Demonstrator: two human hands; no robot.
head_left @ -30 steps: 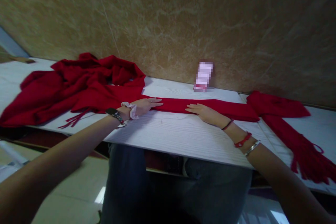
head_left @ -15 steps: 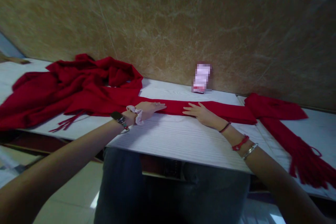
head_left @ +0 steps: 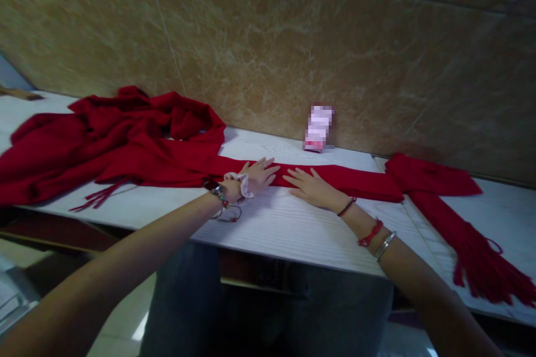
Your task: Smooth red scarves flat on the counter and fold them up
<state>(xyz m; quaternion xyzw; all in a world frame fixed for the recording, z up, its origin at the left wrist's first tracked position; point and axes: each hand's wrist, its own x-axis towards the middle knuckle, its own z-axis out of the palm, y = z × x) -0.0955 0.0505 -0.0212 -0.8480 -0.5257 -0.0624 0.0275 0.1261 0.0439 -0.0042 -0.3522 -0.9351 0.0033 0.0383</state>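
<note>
An indoor room, exact kind unclear, with marbled wall [head_left: 251, 56] and white tabletop [head_left: 268, 228].

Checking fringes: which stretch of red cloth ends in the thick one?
The right stretch, its fringe fanned out. The left stretch is crumpled, with a few thin strands; the middle stretch lies flat under the left hand and right hand.

Matt red cloth [head_left: 364, 183] here, soft-looking, breaking into a stringy, yarn-like fringe [head_left: 486, 268]; beneath, a pale bench [head_left: 268, 234] with fine wood grain (timber or print, hard to say). Behind, a smooth, marbled wall [head_left: 268, 61]; the bangle [head_left: 384, 246] gleams like metal, the floor [head_left: 119, 329] glossy.
</note>
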